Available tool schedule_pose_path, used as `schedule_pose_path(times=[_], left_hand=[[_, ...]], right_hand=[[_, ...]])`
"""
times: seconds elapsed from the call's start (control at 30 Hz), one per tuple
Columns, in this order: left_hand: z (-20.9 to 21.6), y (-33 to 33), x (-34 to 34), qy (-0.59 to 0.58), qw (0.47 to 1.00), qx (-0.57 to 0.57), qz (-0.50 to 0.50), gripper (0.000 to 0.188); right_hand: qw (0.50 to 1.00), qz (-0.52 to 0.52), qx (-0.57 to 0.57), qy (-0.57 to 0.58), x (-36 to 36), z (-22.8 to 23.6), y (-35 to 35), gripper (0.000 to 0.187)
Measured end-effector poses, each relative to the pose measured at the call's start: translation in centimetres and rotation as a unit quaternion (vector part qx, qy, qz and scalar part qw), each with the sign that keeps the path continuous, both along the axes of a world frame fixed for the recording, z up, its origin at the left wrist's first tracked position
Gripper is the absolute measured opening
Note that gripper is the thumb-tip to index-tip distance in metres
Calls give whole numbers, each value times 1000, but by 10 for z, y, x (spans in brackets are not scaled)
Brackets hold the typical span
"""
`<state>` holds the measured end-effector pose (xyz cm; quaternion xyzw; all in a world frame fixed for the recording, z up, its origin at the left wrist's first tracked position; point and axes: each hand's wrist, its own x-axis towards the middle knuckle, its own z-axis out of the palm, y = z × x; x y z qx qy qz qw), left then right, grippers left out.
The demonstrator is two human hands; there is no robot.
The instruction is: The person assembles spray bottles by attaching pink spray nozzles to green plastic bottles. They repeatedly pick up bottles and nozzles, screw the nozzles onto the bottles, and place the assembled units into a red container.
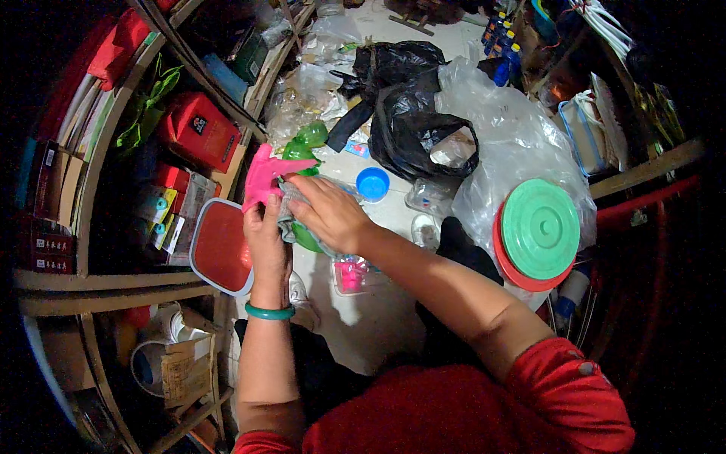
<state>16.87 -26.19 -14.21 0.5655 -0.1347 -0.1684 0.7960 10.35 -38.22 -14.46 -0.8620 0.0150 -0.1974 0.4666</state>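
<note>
My left hand (266,231), with a green bangle (269,311) on its wrist, grips a bright pink plastic piece (266,172) with pointed arms; its exact kind is unclear. A grey cloth (286,203) is bunched between the hands, and my right hand (327,212) presses it against the pink piece with fingers closed. Just beyond them lies a green translucent plastic item (308,140). A blue round cup or lid (372,184) rests on the floor to the right of my right hand. Nearer my feet, a clear container (349,275) holds something pink.
An open red tub (219,250) with a pale rim stands left of my left arm, beside crowded wooden shelves (144,281). Black plastic bags (397,125) and clear plastic sheeting (503,144) cover the floor ahead. A green round lid (541,228) rests over a red one at right.
</note>
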Motion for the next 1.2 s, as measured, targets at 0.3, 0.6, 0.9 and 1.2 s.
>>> schedule_pose_path(times=[0.3, 0.6, 0.9, 1.2], left_hand=[[15, 16, 24, 51, 992, -43, 103, 18], [4, 3, 2, 2, 999, 30, 41, 20], [14, 26, 32, -12, 990, -138, 32, 23], [22, 11, 16, 48, 990, -128, 20, 25]], right_hand=[[1000, -13, 0, -1, -2, 6, 10, 49], [998, -30, -61, -8, -3, 5, 11, 47], [871, 26, 466, 155, 12, -20, -8, 55], [813, -53, 579, 30, 17, -15, -7, 57]])
